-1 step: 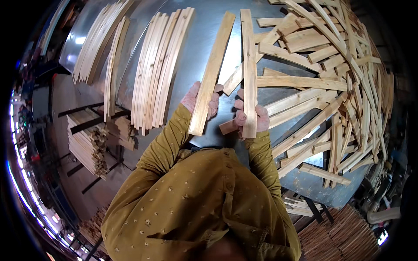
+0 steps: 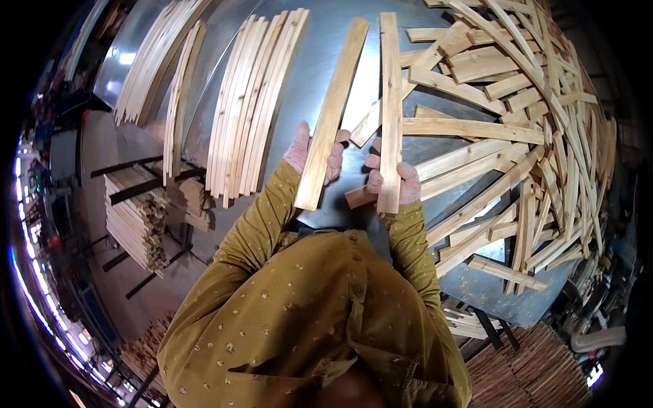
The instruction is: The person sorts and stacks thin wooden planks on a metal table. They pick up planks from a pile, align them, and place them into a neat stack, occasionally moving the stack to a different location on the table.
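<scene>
From here I see the left hand (image 2: 298, 153) holding the near part of one flat board (image 2: 333, 112), thumb on its left side and fingers on its right. The right hand (image 2: 409, 187) grips the near end of another flat board (image 2: 389, 102), just to the right. Both boards point to the far side over the shiny metal table (image 2: 313, 75), and they do not touch. On the left I see a neat row of wood sticks (image 2: 248, 109). On the right is a big messy pile of wood (image 2: 484, 64)
</scene>
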`<state>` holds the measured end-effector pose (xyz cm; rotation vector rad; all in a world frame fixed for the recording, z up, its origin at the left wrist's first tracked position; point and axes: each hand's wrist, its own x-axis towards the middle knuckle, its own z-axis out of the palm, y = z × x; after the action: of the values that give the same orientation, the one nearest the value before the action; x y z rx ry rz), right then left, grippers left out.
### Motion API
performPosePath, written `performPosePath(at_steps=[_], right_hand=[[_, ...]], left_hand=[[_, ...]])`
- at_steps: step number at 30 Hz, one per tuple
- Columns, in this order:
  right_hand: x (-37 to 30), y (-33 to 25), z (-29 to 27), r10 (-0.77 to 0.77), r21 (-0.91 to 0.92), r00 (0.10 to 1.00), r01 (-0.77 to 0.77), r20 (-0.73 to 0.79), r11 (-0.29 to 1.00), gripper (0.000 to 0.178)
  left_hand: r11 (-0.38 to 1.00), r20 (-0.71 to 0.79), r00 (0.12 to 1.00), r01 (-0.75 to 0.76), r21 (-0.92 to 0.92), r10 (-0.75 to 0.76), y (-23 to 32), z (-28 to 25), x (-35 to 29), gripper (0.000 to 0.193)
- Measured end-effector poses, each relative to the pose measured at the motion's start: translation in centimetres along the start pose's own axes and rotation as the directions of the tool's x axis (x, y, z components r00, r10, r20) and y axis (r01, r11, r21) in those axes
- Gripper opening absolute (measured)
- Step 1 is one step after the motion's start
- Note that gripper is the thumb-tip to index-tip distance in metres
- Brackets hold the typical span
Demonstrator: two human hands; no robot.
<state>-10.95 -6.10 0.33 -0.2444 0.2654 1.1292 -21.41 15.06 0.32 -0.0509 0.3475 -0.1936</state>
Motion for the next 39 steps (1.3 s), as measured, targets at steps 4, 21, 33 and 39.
performPosePath(at_steps=[4,21,33,39], right_hand=[[2.6,4.5,-1.9,0.002,-0.694,0.907,-0.324,-0.422,0.643,0.079],[10.4,11.7,11.6,0.351,-0.885,0.93,0.248,0.105,-0.394,0.047],[16.0,-12.9,15.4,-0.373,-0.233,0.784,-0.293,0.497,-0.927,0.065],[25.6,-24.5,17.7,-0.517,-0.052,0.822,-0.521,0.239,-0.852,0.069]], left_hand=[[0.827,-0.144,0.974,-0.067,0.558,0.176,1.3,1.2,-3.5,0.07],[-0.805,0.645,0.522,0.528,0.271,0.559,11.3,7.3,-19.3,0.051],[-0.594,0.288,0.541,0.793,0.138,0.79,25.9,1.3,-21.8,0.044],[-0.23,0.13,0.191,0.843,0.487,0.973,29.2,-4.5,-19.8,0.083]])
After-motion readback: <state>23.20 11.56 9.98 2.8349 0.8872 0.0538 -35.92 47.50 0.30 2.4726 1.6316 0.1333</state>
